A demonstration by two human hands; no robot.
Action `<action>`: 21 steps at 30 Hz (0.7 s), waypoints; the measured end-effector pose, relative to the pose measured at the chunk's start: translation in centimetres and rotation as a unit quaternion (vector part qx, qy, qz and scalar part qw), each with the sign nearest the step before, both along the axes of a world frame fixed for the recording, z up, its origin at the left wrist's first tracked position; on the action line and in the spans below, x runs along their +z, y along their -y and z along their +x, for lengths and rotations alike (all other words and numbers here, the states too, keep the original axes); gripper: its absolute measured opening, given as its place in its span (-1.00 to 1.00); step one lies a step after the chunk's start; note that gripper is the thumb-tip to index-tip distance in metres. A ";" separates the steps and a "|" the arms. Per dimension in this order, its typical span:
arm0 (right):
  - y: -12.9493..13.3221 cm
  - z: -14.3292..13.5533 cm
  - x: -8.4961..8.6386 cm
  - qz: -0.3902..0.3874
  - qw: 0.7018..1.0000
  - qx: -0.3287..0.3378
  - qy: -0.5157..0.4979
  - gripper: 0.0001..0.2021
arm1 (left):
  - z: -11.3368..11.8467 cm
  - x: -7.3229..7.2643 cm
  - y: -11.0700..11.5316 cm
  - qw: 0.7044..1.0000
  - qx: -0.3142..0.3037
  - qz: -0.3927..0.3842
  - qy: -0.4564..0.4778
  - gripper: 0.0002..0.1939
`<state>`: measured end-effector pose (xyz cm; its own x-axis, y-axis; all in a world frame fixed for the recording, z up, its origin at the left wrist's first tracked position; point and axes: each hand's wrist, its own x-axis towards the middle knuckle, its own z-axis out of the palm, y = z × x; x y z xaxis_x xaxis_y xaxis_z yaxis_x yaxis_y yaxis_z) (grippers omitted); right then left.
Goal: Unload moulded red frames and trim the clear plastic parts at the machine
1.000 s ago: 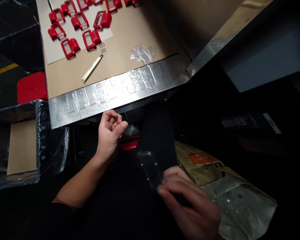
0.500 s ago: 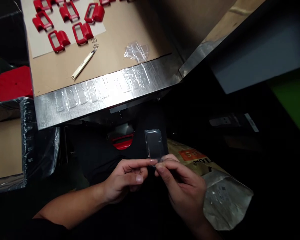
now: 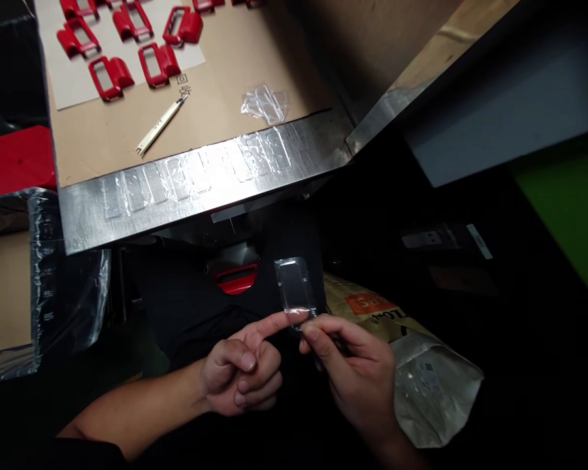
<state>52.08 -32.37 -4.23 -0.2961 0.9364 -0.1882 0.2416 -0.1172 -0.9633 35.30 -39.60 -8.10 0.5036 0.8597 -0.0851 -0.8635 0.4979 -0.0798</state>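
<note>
Where the counter point(image 3: 91, 222) spreads across the upper left: a brushed metal edge point(image 3: 318, 130) in front, a cardboard sheet point(image 3: 220, 85) covering the part behind.
Sack point(image 3: 451, 391): lying at the right, below the counter, with an orange patch point(image 3: 372, 303) on it.
Lined box point(image 3: 44, 281): at the far left, dark plastic over its wall.
White paper point(image 3: 71, 91): flat on the cardboard sheet, under several red frames point(image 3: 120, 68).
Right hand point(image 3: 355, 365): grip narrow, thumb and index finger pinching a clear piece point(image 3: 294, 284) at its lower end.
Left hand point(image 3: 247, 369): index finger stretched out, other fingers curled; whether its grip holds anything, I cannot tell.
Slim cream tool point(image 3: 159, 130): slantwise on the cardboard sheet, near the red frames.
Clear piece: raised over the dark-clothed lap point(image 3: 176, 313), the left index fingertip at its lower end.
Crumpled film point(image 3: 264, 104): bunched on the cardboard sheet.
Flat clear cut-outs point(image 3: 179, 179): in a row on the metal edge.
</note>
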 end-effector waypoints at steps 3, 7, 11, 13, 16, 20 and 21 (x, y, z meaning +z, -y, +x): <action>0.0 0.1 0.1 -0.014 1.000 0.005 -0.002 -0.87 | 0.1 -0.6 0.4 0.999 -0.015 0.033 -0.013 -0.11; -0.2 0.1 0.3 -0.034 0.999 0.019 -0.008 -0.81 | -0.2 -1.6 0.8 0.995 -0.054 0.076 -0.023 0.05; -0.4 -0.3 0.4 -0.056 0.997 0.043 -0.025 -0.76 | -2.1 -1.4 -0.6 0.992 -0.030 0.096 -0.076 0.03; -0.3 -0.3 0.2 -0.064 0.996 0.052 -0.025 -0.74 | -4.0 -0.6 -2.0 0.985 0.026 0.104 -0.133 0.00; 0.0 0.0 -0.2 -0.066 0.996 0.058 -0.013 -0.73 | -7.3 0.9 -3.9 0.959 0.142 0.126 -0.209 0.01; -1.7 -0.1 -1.3 -0.065 0.997 0.046 0.003 -0.74 | -9.8 1.3 -4.6 0.929 0.204 0.123 -0.285 -0.08; -3.1 -0.5 -1.6 -0.060 0.998 0.034 0.012 -0.74 | -9.9 0.9 -4.5 0.916 0.211 0.101 -0.326 -0.18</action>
